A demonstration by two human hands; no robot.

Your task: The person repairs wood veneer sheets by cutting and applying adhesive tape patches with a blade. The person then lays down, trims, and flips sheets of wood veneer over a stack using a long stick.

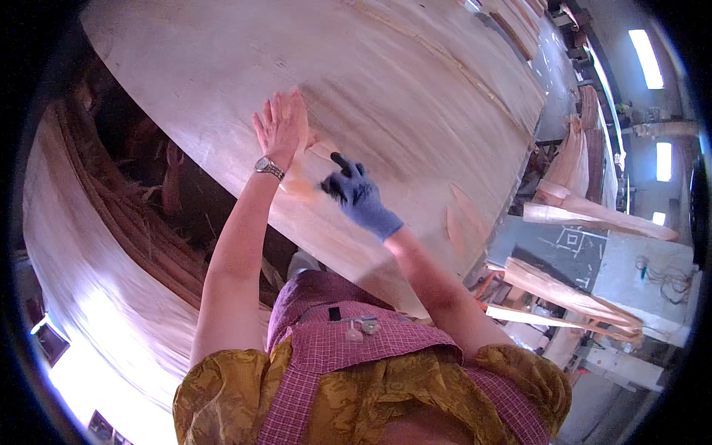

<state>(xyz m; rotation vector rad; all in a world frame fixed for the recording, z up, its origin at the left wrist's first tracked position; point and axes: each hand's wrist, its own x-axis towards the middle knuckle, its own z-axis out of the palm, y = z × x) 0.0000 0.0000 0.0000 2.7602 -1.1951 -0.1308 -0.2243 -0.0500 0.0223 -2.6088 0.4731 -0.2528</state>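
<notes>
Fingers outstretched, my bare left hand (280,133), with a metal watch at the wrist, lies on a narrow pale veneer strip (302,169) on a large wood veneer sheet (400,96). The strip is partly blurred. My right hand (348,189), in a grey-blue glove with black fingers, is just right of the strip, its fingers bent and closed; what they hold, if anything, is hidden. Another thin loose sliver (454,226) lies on the sheet to the right.
Left, beyond the sheet's edge, are a dark gap and a curved stack of veneer (81,222). At right lie veneer offcuts (571,297), more long strips (593,211), a grey board with chalk marks (549,245) and a pale block with wires (645,252).
</notes>
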